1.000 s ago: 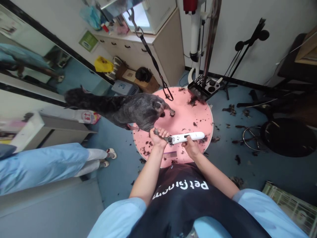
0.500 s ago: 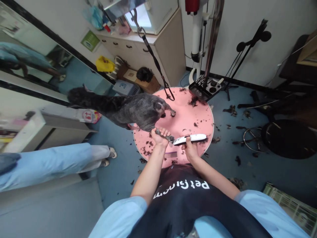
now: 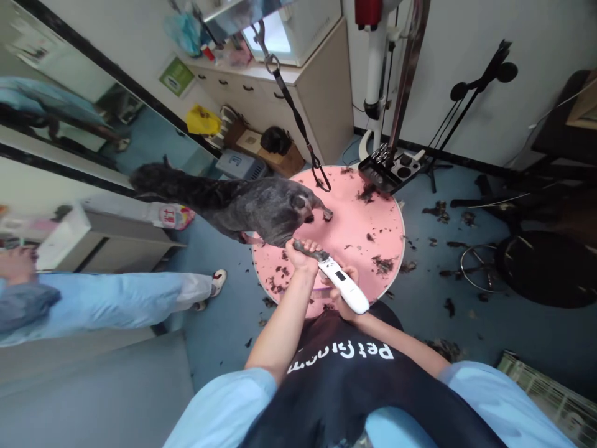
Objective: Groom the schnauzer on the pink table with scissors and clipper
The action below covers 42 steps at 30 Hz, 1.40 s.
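A dark grey, short-coated dog (image 3: 265, 208) stands on a round pink grooming table (image 3: 357, 230), its head toward the mirror on the left and its rear toward me. My left hand (image 3: 302, 256) is wrapped round one of its hind legs, stretched back toward me. The paw (image 3: 319, 254) sticks out past my fingers. White hair clippers (image 3: 347, 287) are held by my right hand (image 3: 342, 298), partly hidden beneath them. Their blade end meets the paw, and the body slants down to the right. A comb (image 3: 321, 294) lies partly hidden behind my forearm.
Clumps of cut dark hair (image 3: 385, 264) lie on the table and floor. A grooming loop (image 3: 319, 177) hangs over the table. A tool tray (image 3: 385, 171) sits at its far edge, a round black stool (image 3: 545, 267) at right. Another person's leg (image 3: 125, 298) is at left.
The clippers have swung from nearly level to slanting down toward me, with their upper face now showing. My right hand has turned beneath them. The other person's hand has come into view at left.
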Available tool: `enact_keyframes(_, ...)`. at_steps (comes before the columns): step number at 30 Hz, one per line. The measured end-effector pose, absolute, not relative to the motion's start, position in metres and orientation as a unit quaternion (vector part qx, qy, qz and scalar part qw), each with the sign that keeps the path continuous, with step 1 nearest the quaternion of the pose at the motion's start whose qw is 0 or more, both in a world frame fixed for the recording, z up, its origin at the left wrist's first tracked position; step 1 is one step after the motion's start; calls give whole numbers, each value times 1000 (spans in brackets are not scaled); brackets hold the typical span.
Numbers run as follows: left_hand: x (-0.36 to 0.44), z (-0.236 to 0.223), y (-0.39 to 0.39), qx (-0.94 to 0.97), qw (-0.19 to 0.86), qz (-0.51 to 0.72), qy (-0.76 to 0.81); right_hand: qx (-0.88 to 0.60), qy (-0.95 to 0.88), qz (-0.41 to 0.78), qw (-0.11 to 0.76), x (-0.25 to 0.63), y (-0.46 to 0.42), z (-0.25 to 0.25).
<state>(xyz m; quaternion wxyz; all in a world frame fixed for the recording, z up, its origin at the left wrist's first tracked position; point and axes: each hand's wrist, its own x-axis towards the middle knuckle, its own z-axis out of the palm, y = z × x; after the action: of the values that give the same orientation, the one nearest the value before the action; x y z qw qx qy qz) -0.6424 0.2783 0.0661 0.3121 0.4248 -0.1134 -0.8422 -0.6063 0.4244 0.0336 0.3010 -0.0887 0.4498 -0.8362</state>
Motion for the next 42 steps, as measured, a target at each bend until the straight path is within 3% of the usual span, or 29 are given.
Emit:
enact_keyframes(5, -642, 75, 275, 422, 311, -846, -97, -146, 445, -841, 270, -616, 423, 37)
enact_keyframes(10, -638, 76, 272, 410, 289, -858, -109, -36, 513, -831, 210, -655, 423, 26)
enact_keyframes(14, -635, 75, 269, 404, 282, -864, -105, 0, 496, -810, 314, -671, 415, 15)
enact_keyframes(19, -633, 75, 267, 399, 268, -867, -132, 94, 435, -829, 338, -672, 404, 8)
enact_keyframes(24, -633, 78, 267, 400, 274, -868, -109, 92, 292, -822, 480, -672, 404, 3)
enact_keyframes(30, -633, 80, 267, 403, 278, -867, -91, 84, 265, -784, 555, -679, 416, -4)
enact_keyframes(32, -633, 80, 267, 405, 275, -867, -91, 72, 279, -796, 532, -686, 421, 1)
enact_keyframes(37, -635, 79, 265, 404, 279, -865, -101, -52, 394, -836, 379, -691, 426, 19)
enact_keyframes(42, -638, 80, 266, 412, 285, -858, -112, -141, 476, -802, 332, -682, 430, 30)
